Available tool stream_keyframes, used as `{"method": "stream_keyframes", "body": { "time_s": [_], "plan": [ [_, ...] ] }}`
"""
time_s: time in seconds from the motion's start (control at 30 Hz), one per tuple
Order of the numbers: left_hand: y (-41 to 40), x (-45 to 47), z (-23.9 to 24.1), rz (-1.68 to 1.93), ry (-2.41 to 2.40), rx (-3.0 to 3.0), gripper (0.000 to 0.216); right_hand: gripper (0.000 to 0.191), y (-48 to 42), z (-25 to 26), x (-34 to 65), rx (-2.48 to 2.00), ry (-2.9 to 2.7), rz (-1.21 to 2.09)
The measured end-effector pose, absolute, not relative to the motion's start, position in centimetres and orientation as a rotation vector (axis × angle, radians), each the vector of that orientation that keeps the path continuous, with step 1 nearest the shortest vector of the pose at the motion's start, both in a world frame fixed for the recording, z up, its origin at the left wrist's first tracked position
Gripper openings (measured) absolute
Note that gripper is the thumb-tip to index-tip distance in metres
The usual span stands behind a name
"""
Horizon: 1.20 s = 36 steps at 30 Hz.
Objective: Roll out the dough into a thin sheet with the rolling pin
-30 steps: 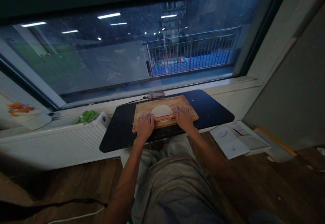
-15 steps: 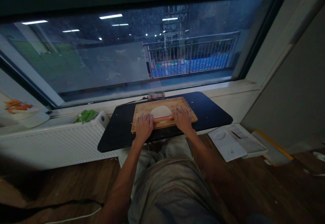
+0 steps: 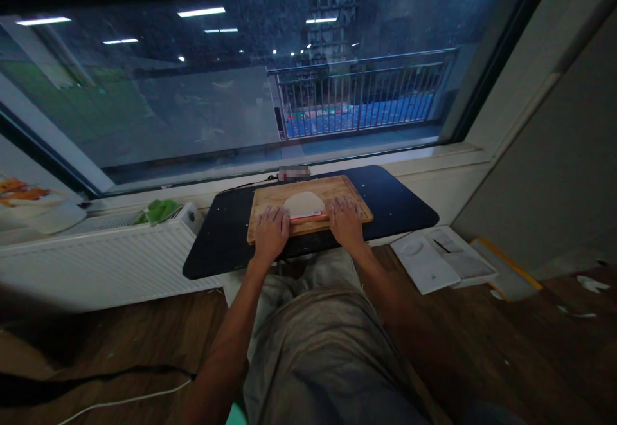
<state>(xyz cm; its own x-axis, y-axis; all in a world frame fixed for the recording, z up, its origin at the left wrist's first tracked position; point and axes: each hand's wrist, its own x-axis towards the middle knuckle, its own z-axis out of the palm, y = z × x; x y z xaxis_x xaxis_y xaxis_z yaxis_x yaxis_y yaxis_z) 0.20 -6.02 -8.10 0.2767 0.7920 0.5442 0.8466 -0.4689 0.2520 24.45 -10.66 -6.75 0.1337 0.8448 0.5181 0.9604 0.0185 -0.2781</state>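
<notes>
A flat, pale sheet of dough (image 3: pixel 304 202) lies on a wooden cutting board (image 3: pixel 332 185), its rounded far edge showing beyond a wooden rolling pin (image 3: pixel 308 219). The pin rests across the near part of the dough and carries a red and white label. At its left end, my left hand (image 3: pixel 272 229) is closed over it with the fingers pointing forward. My right hand (image 3: pixel 345 220) covers the right end in the same way. Both hands have whitish dusting on the fingers. The pin's ends are hidden beneath them.
The board stands on a black table (image 3: pixel 400 203) against the window sill. A small pixelated item (image 3: pixel 294 173) with a cable sits behind the board. To the left is a white radiator (image 3: pixel 120 258) with a green cloth-like thing (image 3: pixel 161 211). An opened white box (image 3: pixel 443 258) lies at right.
The rolling pin has turned a little, so more of the label's white part with dark print shows. Both hands remain on it. The whole view has shifted slightly.
</notes>
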Motion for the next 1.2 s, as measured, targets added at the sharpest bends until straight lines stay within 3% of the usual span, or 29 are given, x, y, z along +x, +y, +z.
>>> {"method": "stream_keyframes", "body": {
  "time_s": [0.2, 0.53, 0.9, 1.2],
  "plan": [
    [-4.1, 1.1, -7.0, -0.884, -1.608, -2.418, 0.041, 0.049, -8.6, -5.0, 24.9, -1.896, -1.809, -0.244],
    [-6.9, 0.6, -8.6, -0.974, -1.602, -2.363, 0.043, 0.051, -11.2, -7.5, 24.5, -1.786, -1.725, -0.298],
    [-5.1, 1.7, -7.3, -0.908, -1.678, -2.299, 0.04, 0.049, -7.6, -6.2, 25.4, -1.793, -1.801, -0.265],
    [-7.4, 1.1, -8.1, -0.986, -1.638, -2.338, 0.041, 0.053, -10.3, -7.3, 25.3, -1.779, -1.815, -0.271]
  ]
}}
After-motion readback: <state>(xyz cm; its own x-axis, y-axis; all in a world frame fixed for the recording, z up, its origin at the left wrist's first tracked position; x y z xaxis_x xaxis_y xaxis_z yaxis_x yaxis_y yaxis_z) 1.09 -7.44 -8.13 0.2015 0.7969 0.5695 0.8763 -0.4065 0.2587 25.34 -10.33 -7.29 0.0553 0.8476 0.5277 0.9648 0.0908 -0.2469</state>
